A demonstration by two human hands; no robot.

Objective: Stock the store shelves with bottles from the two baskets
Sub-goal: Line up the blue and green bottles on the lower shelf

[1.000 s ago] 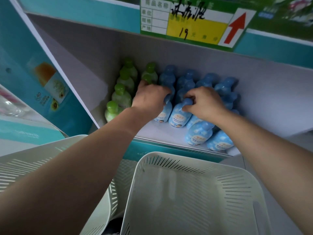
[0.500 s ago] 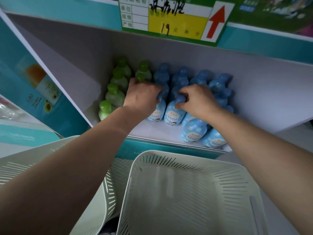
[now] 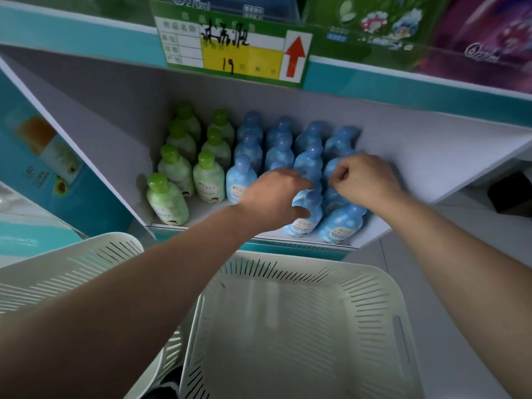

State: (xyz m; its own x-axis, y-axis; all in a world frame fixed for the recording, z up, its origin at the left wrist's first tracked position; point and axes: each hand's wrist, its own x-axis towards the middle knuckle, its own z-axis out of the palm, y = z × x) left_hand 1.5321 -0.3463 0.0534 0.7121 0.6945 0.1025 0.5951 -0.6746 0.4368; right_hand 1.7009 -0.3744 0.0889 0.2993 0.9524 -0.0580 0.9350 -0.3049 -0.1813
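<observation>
- Slats of the left basket (image 3: 86, 249) show no bottle where the forearm leaves it in view, so it looks emptied.
- Green bottles (image 3: 184, 171) stand upright in two files at the left end of the shelf (image 3: 431, 168), caps up and labels forward, so a shopper can read them.
- Blue bottles (image 3: 276, 151) fill four files just beside them, touching and sorted by colour. The two right-hand files come nearest the shelf lip.
- Left grip (image 3: 273, 200) is clamped on the front bottle (image 3: 302, 223) of the third blue file, fingers over its top and thumb under. This is probably to square it with its neighbour.
- Right basket (image 3: 316, 263) sits just below the shelf edge, within easy reach, and no bottle shows in it. I judge the stocking nearly over, with only tidying to do.
- Right grip (image 3: 365, 180) has its fingers curled down on the tops of the last blue file. Whether they pinch a cap I cannot tell. It likely steadies that file while the other hand works.
- Bare shelf runs on to the right of the bottles, with room for more.
</observation>
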